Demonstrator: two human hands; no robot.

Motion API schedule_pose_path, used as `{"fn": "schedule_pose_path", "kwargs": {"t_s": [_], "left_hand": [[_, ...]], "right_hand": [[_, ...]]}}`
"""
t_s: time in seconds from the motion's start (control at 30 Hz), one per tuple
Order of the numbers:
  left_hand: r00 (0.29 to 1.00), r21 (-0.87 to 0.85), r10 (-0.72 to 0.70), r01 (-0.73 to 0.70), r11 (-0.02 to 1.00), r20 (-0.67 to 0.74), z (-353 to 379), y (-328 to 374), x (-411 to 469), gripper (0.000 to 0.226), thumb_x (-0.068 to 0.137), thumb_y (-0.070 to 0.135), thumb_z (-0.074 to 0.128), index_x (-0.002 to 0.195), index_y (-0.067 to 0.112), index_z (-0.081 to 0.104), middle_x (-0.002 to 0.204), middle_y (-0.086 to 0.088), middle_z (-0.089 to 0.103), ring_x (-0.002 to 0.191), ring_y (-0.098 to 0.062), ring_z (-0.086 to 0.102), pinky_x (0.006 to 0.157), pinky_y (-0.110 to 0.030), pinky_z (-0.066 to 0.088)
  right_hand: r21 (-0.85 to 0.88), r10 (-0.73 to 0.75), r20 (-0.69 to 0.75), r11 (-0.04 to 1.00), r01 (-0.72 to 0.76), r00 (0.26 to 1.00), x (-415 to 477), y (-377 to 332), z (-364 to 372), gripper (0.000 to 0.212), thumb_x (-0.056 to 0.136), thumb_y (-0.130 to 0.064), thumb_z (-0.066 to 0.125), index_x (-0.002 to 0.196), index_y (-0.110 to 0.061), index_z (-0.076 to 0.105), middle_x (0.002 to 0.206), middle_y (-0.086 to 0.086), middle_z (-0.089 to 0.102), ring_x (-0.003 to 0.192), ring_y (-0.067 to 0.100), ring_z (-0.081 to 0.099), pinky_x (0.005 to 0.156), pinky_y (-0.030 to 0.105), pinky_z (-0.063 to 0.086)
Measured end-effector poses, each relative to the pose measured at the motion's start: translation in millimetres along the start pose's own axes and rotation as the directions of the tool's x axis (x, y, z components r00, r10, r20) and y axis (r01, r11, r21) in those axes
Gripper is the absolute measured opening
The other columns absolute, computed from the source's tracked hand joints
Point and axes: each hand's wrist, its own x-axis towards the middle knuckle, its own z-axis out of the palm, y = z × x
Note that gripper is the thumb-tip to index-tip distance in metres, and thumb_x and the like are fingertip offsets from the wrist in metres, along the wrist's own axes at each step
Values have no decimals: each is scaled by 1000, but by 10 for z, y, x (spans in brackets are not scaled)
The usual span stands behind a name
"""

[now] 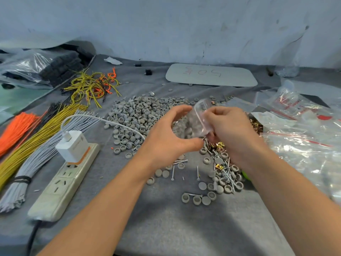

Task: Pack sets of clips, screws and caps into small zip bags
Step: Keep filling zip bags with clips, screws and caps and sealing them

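Head view:
- I read both hands raised above the grey cloth table (166, 228), with the small zip bag (200, 119) between them, clear of the surface and blurred.
- Right hand (230, 132): fingers curled in on the bag's right edge, pinching the film.
- Left hand (166, 133): fingers and thumb are curved into a wide C around the bag's left side, with the thumb tip at its lower corner. The blur stops me telling whether it actually grips.
- Grey round shapes show through the bag; I cannot tell whether they lie inside or behind it.
- Grey caps (140, 115): large heap on the cloth, beyond and left of the left hand. Further caps lie scattered near the wrists.
- Screws (221, 163): loose pile under the right hand, mixed with caps.
- Gold clips (219, 145): a few lie among the screws; more sit in a heap just beyond the right hand.
- Empty zip bags (304, 145): clear stack with red seal strips, at the right edge.
- Power strip (60, 182): left of the left forearm, with a white charger (72, 145) plugged in.
- Wire bundles (36, 141): orange, yellow and grey, at far left.
- Grey plate (211, 74): flat near the wall, marked "50".
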Motion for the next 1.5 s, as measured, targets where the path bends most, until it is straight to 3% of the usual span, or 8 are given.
{"fn": "schedule_pose_path", "kwargs": {"t_s": [0.13,0.47,0.67,0.83,0.97,1.27,1.37,1.5], "left_hand": [[989,-216,-145,143,966,4,-47,34,17,37,69,69,66,99,46,71,84,15,70,74,-2,63,74,-27,45],[863,341,-20,221,914,-505,31,178,-33,32,58,16,58,76,41,66,44,12,52,42,-6,46,47,-25,36],[948,-199,-17,-49,979,-317,-78,125,-42,36,58,6,65,83,30,76,45,13,40,43,-6,31,48,-18,34],[993,-245,81,-99,964,-83,-241,102,-60,60,63,31,85,120,41,71,92,16,66,88,1,62,79,-19,51],[977,235,45,-94,968,206,-221,78,-69,116,47,48,87,150,55,35,159,27,34,141,11,33,114,-18,28],[995,157,39,-24,987,-97,-50,58,-37,61,59,29,69,118,43,58,100,16,71,74,0,65,68,-25,52],[979,22,-66,72,997,-193,-131,6,-12,52,59,22,66,108,39,64,85,14,72,55,-8,54,60,-30,46],[961,-86,-154,137,987,-231,-201,-11,-9,38,65,34,73,103,40,67,90,24,74,70,-1,69,68,-23,50]], "right_hand": [[-352,-104,12,930,101,995,-57,55,48,24,95,-19,70,72,-18,74,54,-9,69,36,-1,52,39,13,40],[-679,-152,11,724,119,988,-175,-82,169,8,91,-25,72,84,-30,74,73,0,68,72,25,67,75,31,56],[-708,-153,31,694,129,988,-102,-81,70,9,88,-39,74,86,-31,77,72,-8,71,75,19,67,72,33,56],[-169,97,100,982,-80,990,-47,4,46,8,85,-19,77,79,-20,81,70,-6,75,63,13,64,59,27,53],[-76,185,57,981,-180,981,28,36,0,16,82,-10,73,71,-19,81,63,-3,68,51,11,52,49,26,44],[342,162,299,902,-264,940,73,-26,1,48,102,-47,56,94,-6,79,82,10,77,66,22,68,58,29,52],[-313,-37,-17,949,30,999,176,87,-37,26,104,-26,57,93,-20,81,87,-2,80,65,21,68,61,29,55],[-646,-66,130,751,135,989,285,277,60,33,102,-6,56,100,-28,80,121,-1,75,101,15,69,89,26,54]]}}
